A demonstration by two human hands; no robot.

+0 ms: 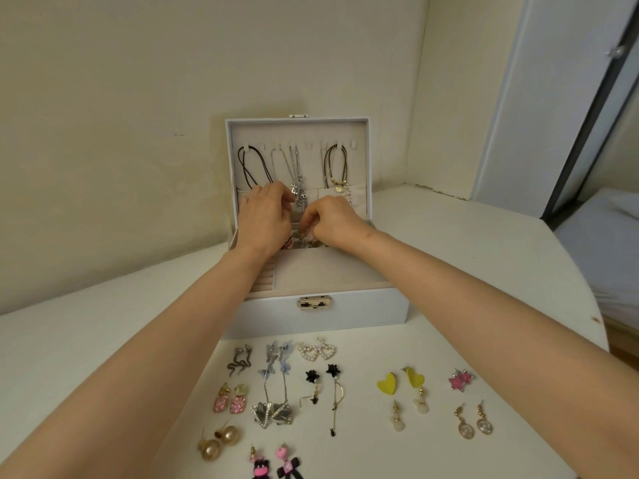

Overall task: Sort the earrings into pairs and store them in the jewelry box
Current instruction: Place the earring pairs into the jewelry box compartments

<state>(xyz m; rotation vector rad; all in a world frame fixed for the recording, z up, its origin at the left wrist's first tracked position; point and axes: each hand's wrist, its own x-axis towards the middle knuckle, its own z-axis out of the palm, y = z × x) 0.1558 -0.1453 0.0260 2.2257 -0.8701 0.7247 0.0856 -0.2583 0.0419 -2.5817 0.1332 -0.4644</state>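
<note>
Cream walls meet in a corner behind a smooth white surface whose right edge is rounded. The jewelry box, pale grey with beige fabric lining and a metal latch, stands open at the centre of the frame. Its lid is upright, with cord and chain necklaces hanging inside it.

The left hand and right hand sit close together over the rear compartments, fingers curled down above small earrings. Whether either grip is clamped on one I cannot tell.

Across the lower frame, in front of the box, more earrings lie in pairs: pearl hearts, yellow hearts, gold balls and black flowers. The surface runs on past the left arm to the wall. A white bed lies at the right edge, below a pale door.
</note>
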